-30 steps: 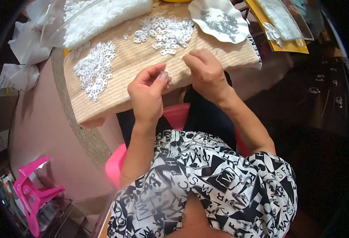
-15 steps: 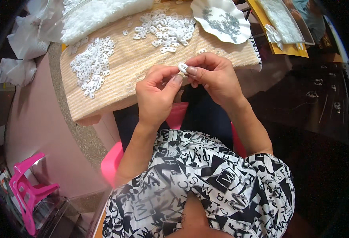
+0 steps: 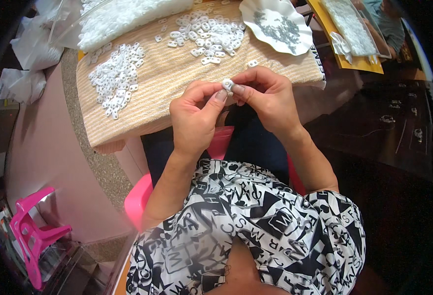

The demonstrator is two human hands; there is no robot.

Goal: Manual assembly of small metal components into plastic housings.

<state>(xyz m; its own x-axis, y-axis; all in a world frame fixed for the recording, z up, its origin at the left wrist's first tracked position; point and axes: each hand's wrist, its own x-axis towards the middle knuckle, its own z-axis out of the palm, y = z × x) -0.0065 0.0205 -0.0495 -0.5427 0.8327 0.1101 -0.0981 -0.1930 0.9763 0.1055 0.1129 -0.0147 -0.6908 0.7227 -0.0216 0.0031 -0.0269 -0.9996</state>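
Pinching a small white piece (image 3: 227, 84) between thumb and forefinger, the right hand (image 3: 274, 98) has a narrow grip in the view I'm watching remotely. The left hand (image 3: 194, 114) meets that piece from the other side, forefinger against it; I cannot tell whether its thumb grips too, since the fingertips crowd together.

Both hands work at the near edge of the cloth-covered table (image 3: 162, 78), wrists out past it, above the person's lap. To the left, I see a broad stretch of striped cloth between the left hand and the left heap of white pieces (image 3: 114, 81). Ahead, a narrower strip parts the fingers from the upper heap (image 3: 211, 35). Tighter on the right: a loose piece (image 3: 252, 63) lies just beyond the right knuckles, and the scalloped white dish (image 3: 286, 12) of grey bits takes up the far right corner. A filled clear bag (image 3: 128, 22) lies along the far left.

Against one second ago, the right hand has left its place apart near the dish and joined the left; the loose piece, out of sight then, now shows.
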